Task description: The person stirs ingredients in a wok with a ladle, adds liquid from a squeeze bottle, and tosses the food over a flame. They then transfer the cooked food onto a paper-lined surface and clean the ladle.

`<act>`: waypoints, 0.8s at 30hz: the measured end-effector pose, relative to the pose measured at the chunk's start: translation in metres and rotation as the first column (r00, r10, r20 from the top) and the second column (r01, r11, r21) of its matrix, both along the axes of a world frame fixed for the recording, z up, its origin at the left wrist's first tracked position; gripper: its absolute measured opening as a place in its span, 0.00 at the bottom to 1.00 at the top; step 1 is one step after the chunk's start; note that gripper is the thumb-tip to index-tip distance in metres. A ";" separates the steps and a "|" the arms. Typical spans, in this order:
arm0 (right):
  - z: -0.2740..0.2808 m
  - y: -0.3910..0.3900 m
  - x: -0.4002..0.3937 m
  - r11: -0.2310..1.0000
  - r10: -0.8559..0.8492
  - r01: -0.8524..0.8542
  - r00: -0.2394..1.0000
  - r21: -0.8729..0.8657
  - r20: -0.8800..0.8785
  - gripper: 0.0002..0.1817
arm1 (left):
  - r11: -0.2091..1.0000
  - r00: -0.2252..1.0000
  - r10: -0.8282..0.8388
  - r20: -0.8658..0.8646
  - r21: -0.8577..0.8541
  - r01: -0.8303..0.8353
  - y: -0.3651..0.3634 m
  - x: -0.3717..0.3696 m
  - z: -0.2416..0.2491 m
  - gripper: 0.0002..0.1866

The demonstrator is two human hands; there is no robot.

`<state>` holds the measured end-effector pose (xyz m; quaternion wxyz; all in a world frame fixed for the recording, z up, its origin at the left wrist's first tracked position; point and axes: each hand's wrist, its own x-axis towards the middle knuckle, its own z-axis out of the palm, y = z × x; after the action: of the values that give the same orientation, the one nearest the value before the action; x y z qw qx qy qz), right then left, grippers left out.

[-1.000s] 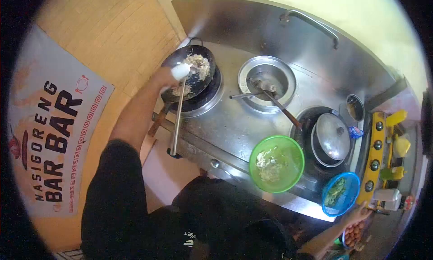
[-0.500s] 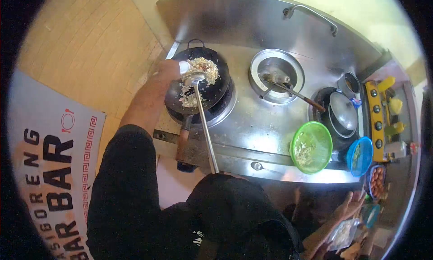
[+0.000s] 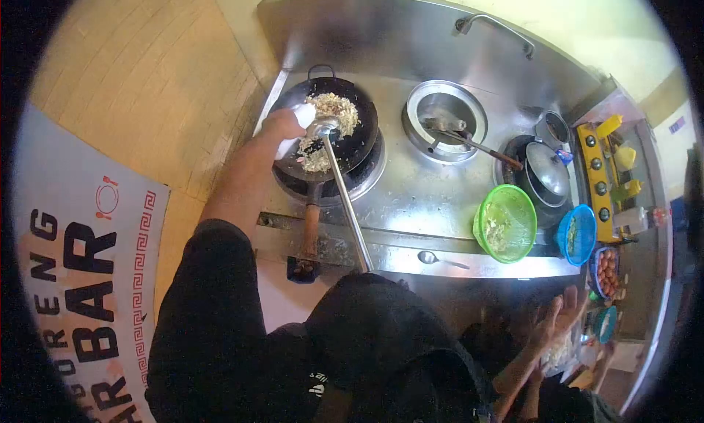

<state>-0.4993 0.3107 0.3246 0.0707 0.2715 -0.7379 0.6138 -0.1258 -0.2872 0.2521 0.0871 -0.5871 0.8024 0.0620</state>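
My left hand (image 3: pixel 282 126) is closed around a white cloth (image 3: pixel 303 117) at the left rim of a dark wok (image 3: pixel 356 148). Rice (image 3: pixel 334 109) mixed with small bits lies in the wok in two patches. A metal ladle (image 3: pixel 345 192) rests its bowl among the rice, beside the cloth. Its long handle slants down and ends against black clothing (image 3: pixel 389 320). No part of my right hand shows. The wok's wooden handle (image 3: pixel 311 228) points toward the counter's front edge.
A metal pot (image 3: pixel 444 118) holds a wooden-handled utensil. Further right are a green basket (image 3: pixel 506 225), a blue basket (image 3: pixel 576 236), a lidded pan (image 3: pixel 548 175) and a spoon (image 3: pixel 427 257). Another person's hands (image 3: pixel 561 316) are at the lower right, near a basket of eggs (image 3: pixel 606 272).
My left hand and the cloth have shifted slightly right, and more of the cloth shows. The ladle has tilted, its handle end further right. The other person's hands have moved.
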 end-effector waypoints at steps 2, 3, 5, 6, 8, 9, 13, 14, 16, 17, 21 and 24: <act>-0.001 -0.002 0.002 1.000 0.019 -0.019 1.000 -0.022 0.011 0.41 | 0.998 0.987 0.052 -0.154 0.034 -0.048 0.017 -0.009 0.001 0.36; -0.001 -0.002 0.004 0.999 0.029 -0.029 0.999 -0.026 0.017 0.41 | 0.996 0.970 0.080 -0.229 0.055 -0.069 0.030 -0.017 0.001 0.38; -0.007 -0.001 0.003 0.994 0.097 -0.093 0.994 -0.062 0.053 0.41 | 0.991 0.785 0.131 -0.606 0.104 -0.086 0.064 -0.034 -0.010 0.36; -0.016 -0.001 0.000 0.984 0.155 -0.147 0.985 -0.097 0.081 0.41 | 0.986 0.649 0.167 -0.742 0.140 -0.093 0.088 -0.048 -0.015 0.33; -0.014 -0.013 0.009 0.960 0.252 -0.232 0.960 -0.157 0.125 0.41 | 0.964 0.351 0.263 -0.899 0.229 -0.137 0.152 -0.085 -0.016 0.33; -0.015 -0.015 0.012 0.956 0.279 -0.258 0.946 -0.136 0.164 0.42 | 0.967 0.328 0.244 -0.913 0.205 -0.148 0.179 -0.103 -0.027 0.35; -0.032 -0.024 0.017 0.909 0.412 -0.409 0.864 -0.074 0.289 0.42 | 0.910 0.089 0.393 -0.915 0.401 0.107 0.283 -0.175 -0.067 0.40; -0.034 -0.025 0.021 0.889 0.449 -0.454 0.838 -0.059 0.311 0.42 | 0.876 0.034 0.455 -0.890 0.454 0.164 0.303 -0.187 -0.073 0.39; -0.033 -0.028 0.029 0.849 0.504 -0.527 0.784 -0.042 0.361 0.44 | 0.949 0.081 0.262 -0.962 0.272 0.161 0.313 -0.217 -0.169 0.39; -0.033 -0.029 0.033 0.829 0.528 -0.558 0.763 -0.033 0.374 0.44 | 0.969 0.188 0.206 -0.960 0.227 0.099 0.323 -0.224 -0.163 0.39; -0.024 -0.040 0.051 0.726 0.627 -0.687 0.682 0.034 0.376 0.45 | 0.968 0.258 0.192 -0.947 0.226 0.106 0.336 -0.249 -0.159 0.42; -0.027 -0.063 0.069 0.613 0.711 -0.780 0.614 0.127 0.344 0.45 | 0.985 0.233 0.143 -0.962 0.161 0.062 0.337 -0.259 -0.167 0.48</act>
<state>-0.4306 0.2477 0.2981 -0.3272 0.4801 -0.6326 0.5122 -0.3848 0.0494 0.0847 -0.3816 -0.4337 0.6601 0.4802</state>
